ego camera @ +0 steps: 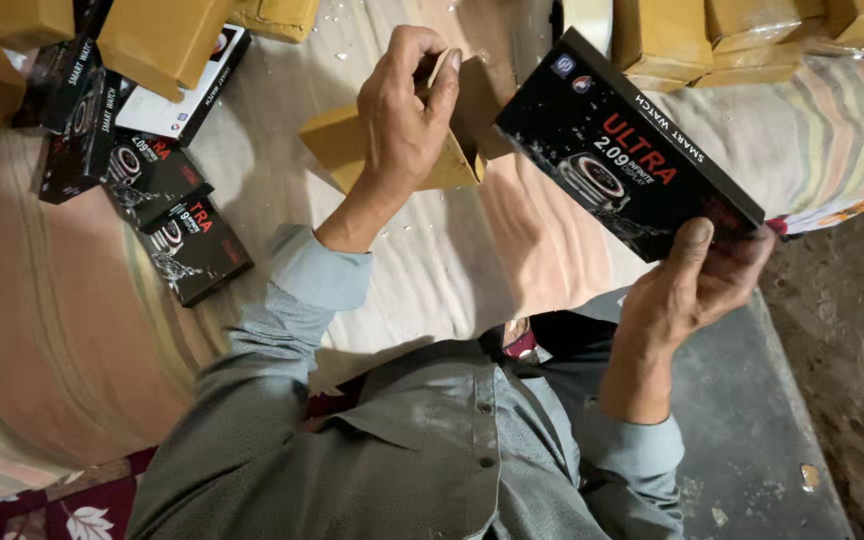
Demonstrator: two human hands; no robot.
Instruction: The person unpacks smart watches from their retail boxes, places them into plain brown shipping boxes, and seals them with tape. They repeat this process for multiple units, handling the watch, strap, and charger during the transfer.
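Two bare hands up in front of a grey buttoned shirt (402,450), which fills the bottom of the frame.

Right hand (697,290), right of centre: grasping the lower corner of a long black box (622,150), thumb flat on its printed face, fingers wrapped behind. The box tilts, its far end pointing to the top centre of the frame.

Left hand (402,120), upper centre: clenched round one end of a brown cardboard sleeve (352,145), thumb and forefinger pinching a flap. The sleeve lies low over the striped cloth (72,330); whether it rests on it I cannot tell. Box and sleeve are near each other, not touching.

Judgement on handling: a corner-only grip lets the long box swing, so a hold nearer its middle would steady it. The pinch on the flap should stay light, since thin card creases. Squaring the box end to the sleeve mouth would avoid snagging edges.

Further out, left of frame: several more black boxes (167,215) lie loosely overlapped on the cloth. Upper left: plain brown cartons (162,35) piled over them. Upper right: another stack of brown cartons (742,35). Lower right: grey slab (752,430), with bare earth floor (852,330) beside it
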